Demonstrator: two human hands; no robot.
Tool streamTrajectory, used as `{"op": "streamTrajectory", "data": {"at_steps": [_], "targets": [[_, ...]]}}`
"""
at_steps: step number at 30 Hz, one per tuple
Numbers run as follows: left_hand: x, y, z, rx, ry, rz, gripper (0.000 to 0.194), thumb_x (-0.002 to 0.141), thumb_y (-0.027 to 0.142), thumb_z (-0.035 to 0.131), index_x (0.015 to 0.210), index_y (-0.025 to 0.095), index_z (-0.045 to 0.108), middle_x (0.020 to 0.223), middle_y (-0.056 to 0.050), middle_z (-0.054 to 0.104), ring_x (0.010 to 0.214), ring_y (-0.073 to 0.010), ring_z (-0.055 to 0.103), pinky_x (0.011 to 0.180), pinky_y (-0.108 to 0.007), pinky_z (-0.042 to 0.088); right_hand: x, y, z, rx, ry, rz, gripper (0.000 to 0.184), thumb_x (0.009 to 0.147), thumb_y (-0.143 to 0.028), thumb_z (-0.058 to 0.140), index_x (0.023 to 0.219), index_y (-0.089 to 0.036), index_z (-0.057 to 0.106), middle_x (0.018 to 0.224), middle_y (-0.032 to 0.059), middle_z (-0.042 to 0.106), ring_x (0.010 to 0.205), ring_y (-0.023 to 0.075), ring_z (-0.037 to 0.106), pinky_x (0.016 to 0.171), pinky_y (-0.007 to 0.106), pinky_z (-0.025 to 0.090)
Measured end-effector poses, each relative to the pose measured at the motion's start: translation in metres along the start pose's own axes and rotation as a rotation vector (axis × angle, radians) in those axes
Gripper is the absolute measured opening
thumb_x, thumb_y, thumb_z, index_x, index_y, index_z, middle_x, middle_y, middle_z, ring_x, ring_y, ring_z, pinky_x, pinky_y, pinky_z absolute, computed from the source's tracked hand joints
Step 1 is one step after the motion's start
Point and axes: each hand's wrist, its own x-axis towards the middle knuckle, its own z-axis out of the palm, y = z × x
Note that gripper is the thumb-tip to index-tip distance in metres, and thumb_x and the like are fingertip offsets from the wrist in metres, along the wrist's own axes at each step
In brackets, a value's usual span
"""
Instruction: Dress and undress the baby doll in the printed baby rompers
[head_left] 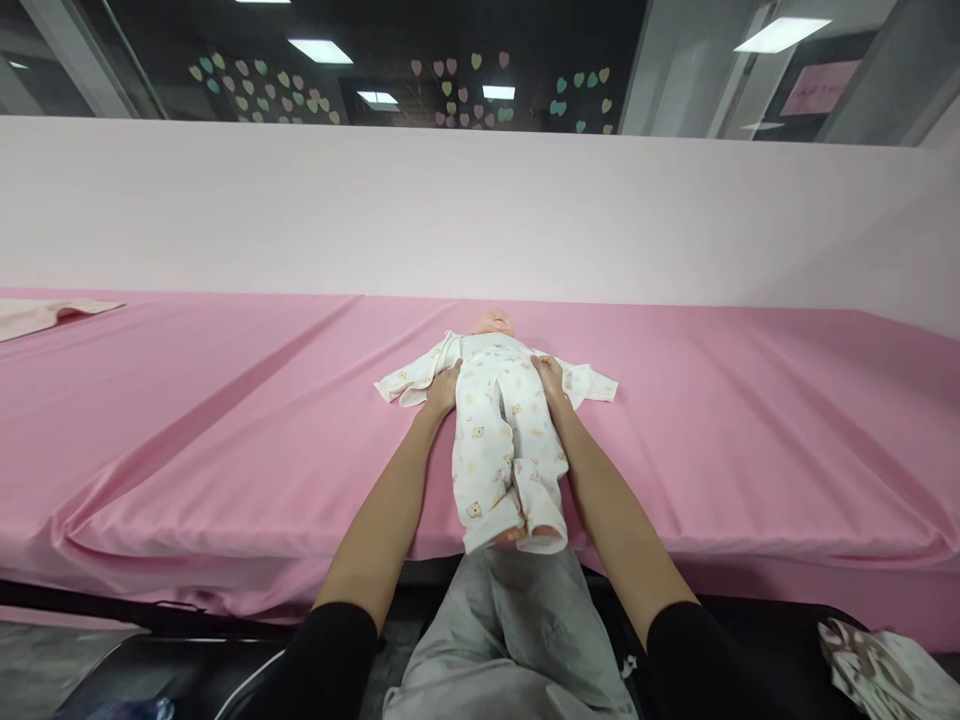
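A baby doll lies on its back on the pink cover, its head toward the wall and only partly visible. It wears a white printed long-sleeved top with the sleeves spread out to both sides. White baby trousers with small bear prints cover its legs, the cuffs reaching the near edge. My left hand is closed on the left side of the trousers near the waist. At the same height on the right side, my right hand grips the trousers too. Some fingers of both hands are hidden beneath cloth.
The pink cover drapes over the table, with creases at left and right. A pale folded cloth lies at the far left. Behind stands a white wall under windows. Crumpled printed fabric sits at lower right, below table height.
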Motion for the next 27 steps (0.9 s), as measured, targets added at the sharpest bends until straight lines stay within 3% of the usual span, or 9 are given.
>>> {"op": "streamTrajectory", "data": {"at_steps": [8, 14, 19, 22, 24, 27], "targets": [[0.008, -0.005, -0.004, 0.062, -0.144, -0.005, 0.033, 0.072, 0.044, 0.047, 0.069, 0.015, 0.062, 0.071, -0.006, 0.067, 0.077, -0.0244, 0.059, 0.077, -0.036, 0.046, -0.003, -0.002, -0.004, -0.04, -0.045, -0.018, 0.021, 0.061, -0.039, 0.057, 0.062, -0.019, 0.053, 0.064, -0.0015, 0.057, 0.067, 0.0145, 0.05, 0.067, 0.026, 0.041], [0.001, -0.001, -0.011, 0.212, -0.189, 0.096, 0.016, 0.061, 0.033, 0.06, 0.069, 0.02, 0.063, 0.077, -0.003, 0.067, 0.087, -0.0247, 0.057, 0.084, -0.033, 0.042, -0.007, -0.007, -0.006, -0.143, -0.074, -0.029, 0.023, 0.066, -0.031, 0.047, 0.07, -0.016, 0.064, 0.077, 0.0013, 0.066, 0.076, 0.0164, 0.057, 0.072, 0.026, 0.044], [-0.012, 0.011, -0.011, 0.399, 0.014, 0.205, 0.022, 0.065, 0.023, 0.058, 0.086, 0.02, 0.061, 0.091, -0.008, 0.062, 0.099, -0.0278, 0.051, 0.093, -0.039, 0.035, -0.017, -0.015, -0.006, -0.336, 0.11, -0.09, 0.026, 0.068, -0.021, 0.043, 0.083, -0.015, 0.064, 0.086, 0.0052, 0.064, 0.083, 0.0182, 0.056, 0.08, 0.029, 0.041], [-0.017, 0.018, -0.011, 0.686, 0.328, 0.299, 0.029, 0.073, 0.016, 0.049, 0.1, 0.02, 0.058, 0.108, -0.012, 0.055, 0.109, -0.0293, 0.044, 0.096, -0.043, 0.029, -0.02, -0.017, -0.011, -0.465, 0.253, -0.151, 0.034, 0.072, -0.017, 0.039, 0.098, -0.015, 0.061, 0.106, 0.0104, 0.058, 0.105, 0.0218, 0.047, 0.092, 0.033, 0.032], [-0.019, 0.018, -0.014, 0.87, 0.486, 0.278, 0.033, 0.074, 0.017, 0.049, 0.105, 0.018, 0.057, 0.113, -0.015, 0.052, 0.112, -0.0324, 0.042, 0.096, -0.047, 0.027, -0.019, -0.017, -0.017, -0.62, 0.324, -0.18, 0.036, 0.074, -0.018, 0.041, 0.105, -0.014, 0.06, 0.119, 0.0133, 0.051, 0.114, 0.0245, 0.039, 0.095, 0.036, 0.028], [-0.016, 0.016, -0.022, 0.788, 0.477, 0.137, 0.039, 0.069, 0.019, 0.057, 0.108, 0.017, 0.055, 0.11, -0.016, 0.053, 0.11, -0.0351, 0.045, 0.094, -0.051, 0.028, -0.015, -0.014, -0.027, -0.858, 0.402, -0.13, 0.04, 0.074, -0.026, 0.05, 0.109, -0.009, 0.058, 0.12, 0.0188, 0.051, 0.113, 0.0297, 0.039, 0.096, 0.04, 0.025]]}}
